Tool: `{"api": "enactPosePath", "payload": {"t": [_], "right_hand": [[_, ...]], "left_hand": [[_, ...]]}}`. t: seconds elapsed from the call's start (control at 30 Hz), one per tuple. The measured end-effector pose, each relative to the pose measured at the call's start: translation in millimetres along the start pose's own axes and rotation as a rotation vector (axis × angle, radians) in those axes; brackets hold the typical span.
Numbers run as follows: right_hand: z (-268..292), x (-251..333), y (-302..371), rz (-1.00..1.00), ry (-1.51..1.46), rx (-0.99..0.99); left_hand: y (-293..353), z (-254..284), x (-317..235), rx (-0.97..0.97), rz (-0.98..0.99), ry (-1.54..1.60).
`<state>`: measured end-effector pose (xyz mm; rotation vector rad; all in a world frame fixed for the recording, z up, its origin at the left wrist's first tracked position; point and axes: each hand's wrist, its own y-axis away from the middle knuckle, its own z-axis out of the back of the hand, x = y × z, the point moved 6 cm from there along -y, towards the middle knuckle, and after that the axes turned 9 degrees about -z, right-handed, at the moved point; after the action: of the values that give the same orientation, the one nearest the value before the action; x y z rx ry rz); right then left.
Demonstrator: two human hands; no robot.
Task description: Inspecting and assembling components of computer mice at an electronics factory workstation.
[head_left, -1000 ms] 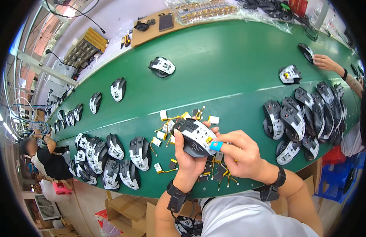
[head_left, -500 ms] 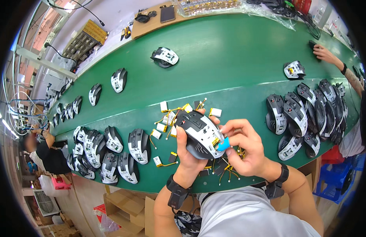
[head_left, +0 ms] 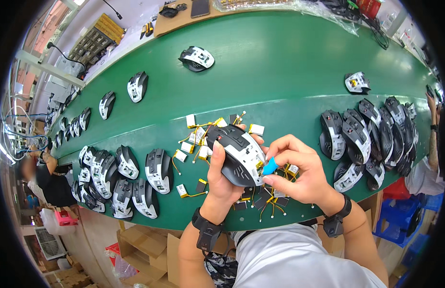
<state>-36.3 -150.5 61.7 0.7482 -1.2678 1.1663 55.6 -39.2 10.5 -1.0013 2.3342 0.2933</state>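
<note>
My left hand [head_left: 221,175] is closed around a black and white computer mouse [head_left: 236,156] and holds it above the bench, tilted. The mouse's top cover is off its rear part, where a bit of yellow shows in an opening. At that rear edge my right hand [head_left: 299,168] pinches with thumb and index finger. Its index fingertip wears a blue cover [head_left: 269,166] that looks like a finger cot. What lies under this fingertip is hidden. Below and around the mouse are scattered small silver and black battery packs [head_left: 201,138] with yellow tape and thin wires.
Partly built mice crowd the green bench [head_left: 275,57] in a left cluster [head_left: 103,175] and a right cluster [head_left: 357,137]. A lone mouse [head_left: 197,59] sits farther back. Co-workers are at both ends, one arm [head_left: 432,129] at the right. Cardboard boxes [head_left: 145,247] stand below the near edge.
My right fingers have shifted slightly at the mouse's rear edge, and the blue fingertip now covers more of the yellow part. The view has shifted a little. The co-worker's hand at right has drawn back.
</note>
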Motion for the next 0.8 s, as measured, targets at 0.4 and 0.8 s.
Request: {"api": "enactPosePath", "payload": {"t": [0.4, 0.8], "right_hand": [[2.0, -17.2, -2.5, -0.213, -0.058, 0.008], [-13.2, 10.6, 6.8, 0.192, 0.204, -0.085]], "left_hand": [[2.4, 1.9, 11.4, -0.118, 0.033, -0.05], [-0.7, 5.6, 3.8, -0.06, 0.032, 0.074]]}}
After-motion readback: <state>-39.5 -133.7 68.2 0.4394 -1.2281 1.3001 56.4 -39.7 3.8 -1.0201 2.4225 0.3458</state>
